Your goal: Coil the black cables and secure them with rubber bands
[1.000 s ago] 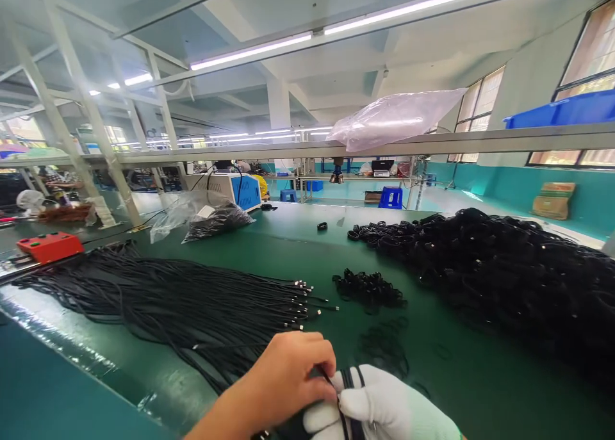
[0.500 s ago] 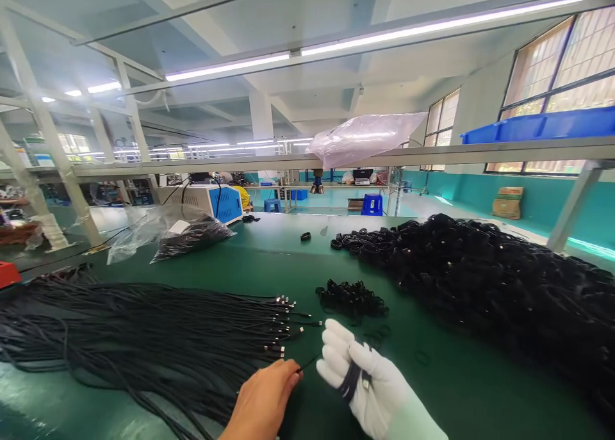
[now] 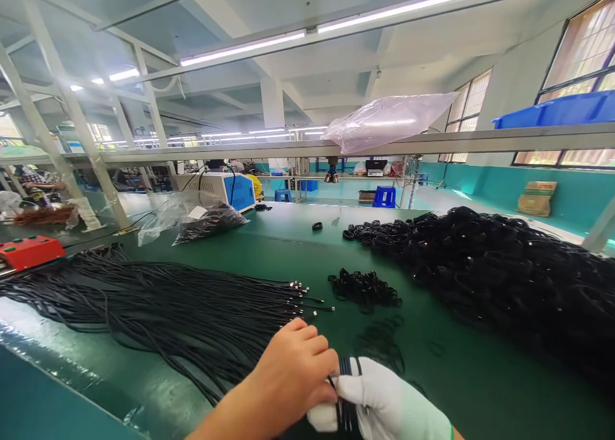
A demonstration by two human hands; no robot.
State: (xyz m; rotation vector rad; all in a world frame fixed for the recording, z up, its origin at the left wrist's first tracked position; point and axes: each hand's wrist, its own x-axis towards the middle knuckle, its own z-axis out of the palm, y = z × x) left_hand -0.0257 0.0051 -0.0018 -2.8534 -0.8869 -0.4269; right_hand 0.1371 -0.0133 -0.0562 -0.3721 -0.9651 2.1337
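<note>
A black cable (image 3: 346,411) is coiled around the fingers of my right hand (image 3: 379,392), which wears a white glove and is closed on the coil. My bare left hand (image 3: 302,369) presses against the coil from the left, its fingers pinched on a strand of the same cable. Long straight black cables (image 3: 182,305) lie to the left, with their metal plugs bunched near the middle. A small heap of black ties (image 3: 368,289) sits just beyond my hands, and a few loose thin loops (image 3: 382,344) lie closer in.
A large pile of coiled black cables (image 3: 509,267) covers the right side. A clear bag (image 3: 211,222) with black items, a blue-and-white machine (image 3: 239,191) and a red box (image 3: 31,252) stand left. A shelf (image 3: 269,150) crosses above the table.
My left hand has moved right and now meets the gloved right hand at the coil. The coil has more wraps showing. The view has shifted slightly left and down.
</note>
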